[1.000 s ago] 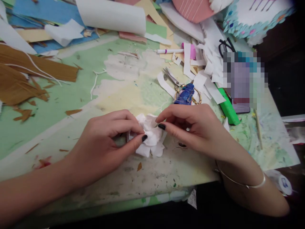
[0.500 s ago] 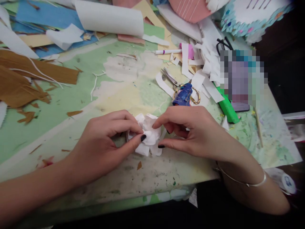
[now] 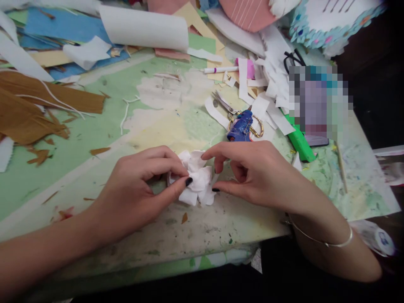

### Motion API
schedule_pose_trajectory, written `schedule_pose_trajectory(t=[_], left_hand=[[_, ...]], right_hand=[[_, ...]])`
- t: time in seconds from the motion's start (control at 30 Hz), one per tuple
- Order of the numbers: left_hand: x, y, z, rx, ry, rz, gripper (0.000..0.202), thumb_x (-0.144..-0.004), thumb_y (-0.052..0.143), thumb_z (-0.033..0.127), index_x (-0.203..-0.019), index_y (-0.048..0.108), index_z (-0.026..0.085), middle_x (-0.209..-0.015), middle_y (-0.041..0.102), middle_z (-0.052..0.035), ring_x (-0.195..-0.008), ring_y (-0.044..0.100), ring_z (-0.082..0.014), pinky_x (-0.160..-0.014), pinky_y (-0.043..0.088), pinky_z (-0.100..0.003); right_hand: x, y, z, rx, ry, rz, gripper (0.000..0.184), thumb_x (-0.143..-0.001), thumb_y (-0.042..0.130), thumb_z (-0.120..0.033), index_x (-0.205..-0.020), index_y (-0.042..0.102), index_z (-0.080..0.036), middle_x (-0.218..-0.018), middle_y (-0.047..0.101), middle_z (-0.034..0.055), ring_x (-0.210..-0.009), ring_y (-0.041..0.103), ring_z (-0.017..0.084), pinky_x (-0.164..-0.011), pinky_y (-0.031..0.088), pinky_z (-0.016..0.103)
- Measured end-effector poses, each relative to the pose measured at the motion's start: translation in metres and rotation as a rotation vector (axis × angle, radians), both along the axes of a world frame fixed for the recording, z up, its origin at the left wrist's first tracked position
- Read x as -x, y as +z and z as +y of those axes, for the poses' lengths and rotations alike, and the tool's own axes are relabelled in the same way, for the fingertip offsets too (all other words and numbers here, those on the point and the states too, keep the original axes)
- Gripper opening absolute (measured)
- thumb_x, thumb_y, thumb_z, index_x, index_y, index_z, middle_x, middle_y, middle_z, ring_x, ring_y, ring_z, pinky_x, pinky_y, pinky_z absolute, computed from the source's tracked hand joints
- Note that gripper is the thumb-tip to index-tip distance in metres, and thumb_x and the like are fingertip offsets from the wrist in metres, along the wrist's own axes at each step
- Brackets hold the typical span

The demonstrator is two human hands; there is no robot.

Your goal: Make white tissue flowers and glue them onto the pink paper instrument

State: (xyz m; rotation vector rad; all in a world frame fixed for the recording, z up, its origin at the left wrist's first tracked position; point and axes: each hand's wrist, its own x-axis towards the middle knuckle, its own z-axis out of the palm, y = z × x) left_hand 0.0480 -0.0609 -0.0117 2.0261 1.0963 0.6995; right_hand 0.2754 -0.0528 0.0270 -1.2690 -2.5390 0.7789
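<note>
A white paper flower (image 3: 199, 179) with several layered petals lies at the front of the table, between my hands. My left hand (image 3: 143, 181) pinches its left side, thumb and forefinger closed on a petal. On the flower's right, my right hand (image 3: 249, 174) has its fingers apart; the forefinger tip is at an upper petal, and the thumb tip is near the right edge. Behind the right hand lie scissors (image 3: 224, 103) with gold handles, and a crumpled blue tube (image 3: 241, 126) rests on them.
White paper strips (image 3: 243, 80) and a white pen (image 3: 221, 70) lie further back. Brown crepe paper (image 3: 47, 92) spreads at the left, with a white paper roll (image 3: 145, 27) behind. A green tube (image 3: 299, 141), a blurred-out phone (image 3: 315, 101) and a thin stick (image 3: 341, 168) are at the right.
My right forefinger has shifted slightly up and away along the flower, and its right petals look more spread. My left hand keeps its pinch in nearly the same place.
</note>
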Motion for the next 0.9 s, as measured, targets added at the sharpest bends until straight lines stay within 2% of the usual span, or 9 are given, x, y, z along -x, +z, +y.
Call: schedule_pose_trajectory(t=[0.13,0.37,0.73,0.9], left_hand=[[0.0,0.0,0.0,0.012,0.004,-0.019,0.012,-0.086,0.059,0.02,-0.08,0.068,0.023,-0.085,0.068,0.0008,-0.077,0.062,-0.0124,-0.068,0.047,-0.023],[0.0,0.0,0.0,0.036,0.003,-0.007,0.012,-0.086,0.058,0.02,-0.08,0.068,0.023,-0.085,0.067,0.0006,-0.076,0.061,-0.0121,-0.068,0.046,-0.023],[-0.001,0.001,0.003,0.018,0.012,0.011,0.012,-0.085,0.06,0.02,-0.079,0.069,0.022,-0.084,0.067,0.0012,-0.076,0.061,-0.0111,-0.067,0.046,-0.021],[0.0,0.001,0.001,0.014,0.014,-0.006,0.012,-0.085,0.06,0.02,-0.079,0.069,0.022,-0.083,0.066,0.0022,-0.075,0.061,-0.0095,-0.067,0.046,-0.02]], right_hand=[[0.001,-0.004,-0.001,0.03,0.036,0.028,0.036,-0.079,0.069,-0.018,-0.114,0.059,-0.015,-0.085,0.069,0.0003,-0.065,0.056,0.01,-0.061,0.037,0.022],[0.004,-0.008,-0.003,0.012,0.052,0.1,0.033,-0.081,0.066,-0.018,-0.113,0.058,-0.013,-0.084,0.069,0.0005,-0.068,0.057,0.01,-0.063,0.037,0.022],[0.006,-0.011,-0.004,-0.058,0.08,0.116,0.024,-0.083,0.065,-0.02,-0.106,0.062,-0.013,-0.084,0.067,0.0009,-0.065,0.053,0.008,-0.062,0.038,0.021],[0.005,-0.013,-0.004,-0.063,0.094,0.148,0.027,-0.082,0.068,-0.021,-0.107,0.062,-0.011,-0.085,0.066,0.0007,-0.062,0.05,0.007,-0.061,0.039,0.02]])
